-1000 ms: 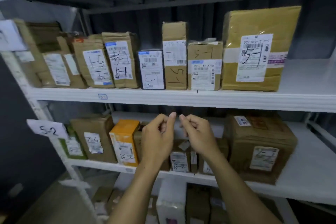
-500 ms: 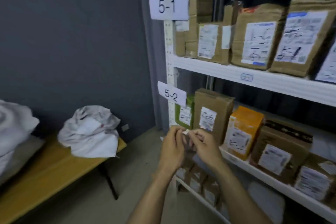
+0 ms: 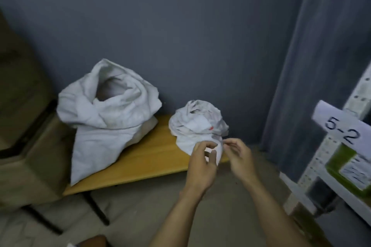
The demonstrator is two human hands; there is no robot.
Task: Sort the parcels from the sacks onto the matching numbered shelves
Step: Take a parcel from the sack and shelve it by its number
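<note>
A left hand point(image 3: 202, 166) and right hand point(image 3: 240, 158), fingers loosely curled, hover at five o'clock before a small crumpled white sack point(image 3: 197, 124) on a light wooden bench point(image 3: 152, 158); a large open white sack point(image 3: 106, 118) at nine o'clock, a white paper label reading 5-2 point(image 3: 341, 126) at three

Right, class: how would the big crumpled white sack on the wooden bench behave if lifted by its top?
The big crumpled white sack is probably floppy: its rim folds over. Its bulging base suggests contents low down, so it would likely sag.

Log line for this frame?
left hand loosely curled, empty; right hand pinching, contents unclear; small sack, large sack on bench; 5-2 label at right
</note>
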